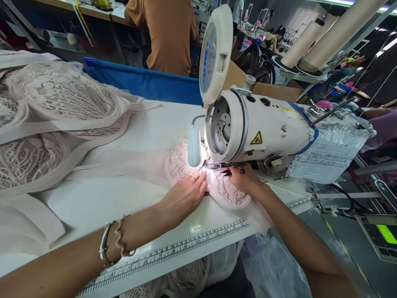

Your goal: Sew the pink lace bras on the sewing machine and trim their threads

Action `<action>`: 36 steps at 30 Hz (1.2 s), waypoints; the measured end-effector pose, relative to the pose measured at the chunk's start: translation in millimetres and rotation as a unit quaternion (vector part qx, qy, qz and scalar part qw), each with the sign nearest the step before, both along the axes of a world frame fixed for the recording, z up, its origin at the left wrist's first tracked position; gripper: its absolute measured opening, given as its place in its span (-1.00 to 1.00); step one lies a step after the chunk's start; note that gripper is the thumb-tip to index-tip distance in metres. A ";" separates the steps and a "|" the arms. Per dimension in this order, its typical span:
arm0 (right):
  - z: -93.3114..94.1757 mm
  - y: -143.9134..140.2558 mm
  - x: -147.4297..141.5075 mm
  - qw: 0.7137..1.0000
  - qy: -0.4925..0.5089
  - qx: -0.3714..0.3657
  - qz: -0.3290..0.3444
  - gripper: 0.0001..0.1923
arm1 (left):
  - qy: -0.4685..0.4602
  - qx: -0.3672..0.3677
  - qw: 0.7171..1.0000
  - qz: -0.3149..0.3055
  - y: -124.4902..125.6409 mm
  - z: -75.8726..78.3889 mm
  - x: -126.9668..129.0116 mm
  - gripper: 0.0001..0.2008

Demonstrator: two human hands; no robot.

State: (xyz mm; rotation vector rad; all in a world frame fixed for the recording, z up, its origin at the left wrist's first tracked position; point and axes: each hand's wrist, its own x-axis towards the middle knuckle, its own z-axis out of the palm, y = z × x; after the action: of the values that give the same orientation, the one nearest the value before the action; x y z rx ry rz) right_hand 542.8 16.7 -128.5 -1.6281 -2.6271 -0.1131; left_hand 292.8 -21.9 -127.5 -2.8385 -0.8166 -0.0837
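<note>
A pale pink lace garment piece (pixel 231 193) lies under the head of a white sewing machine (pixel 257 128), lit by its small lamp (pixel 194 146). My left hand (pixel 184 194) lies flat on the lace just left of the needle, fingers together pressing the fabric down. My right hand (pixel 243 178) rests on the lace right of the needle, under the machine arm, fingers pinching the fabric. Two bracelets circle my left wrist (pixel 114 244).
A stack of lace pieces (pixel 46 124) fills the table's left side. A ruler strip (pixel 186 248) runs along the white table's (pixel 102 198) front edge. A person in an orange shirt (pixel 169 33) stands behind a blue divider (pixel 142 82). Papers (pixel 325 157) hang at the machine's right.
</note>
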 end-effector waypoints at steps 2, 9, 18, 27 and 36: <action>5.6 -2.3 -2.3 1.000 0.008 -0.023 0.019 -0.53 | -0.019 0.005 1.000 0.002 1.5 -4.0 -0.4 -0.64; 13.8 -9.5 -10.4 0.986 0.067 -0.109 0.109 -0.29 | -0.042 0.037 0.998 0.028 4.7 -10.2 -6.3 -0.57; 10.4 -15.5 -19.2 0.993 0.031 -0.082 0.082 -0.33 | -0.128 -0.022 0.991 0.015 30.5 -13.3 -23.3 -0.56; 12.9 -24.5 -23.8 0.994 0.039 -0.089 0.054 -0.48 | -0.197 -0.034 0.980 0.019 45.4 -23.3 -27.5 -0.54; 0.6 -16.3 -32.2 0.988 0.098 -0.101 -0.065 -0.95 | -0.101 0.027 0.993 0.062 4.5 -5.4 1.5 -0.68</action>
State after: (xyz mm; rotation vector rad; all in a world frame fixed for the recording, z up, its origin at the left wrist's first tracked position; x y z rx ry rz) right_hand 510.6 0.4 -127.8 -1.7681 -2.4514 0.3025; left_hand 294.2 -17.5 -132.9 -2.7523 -1.0139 -0.3754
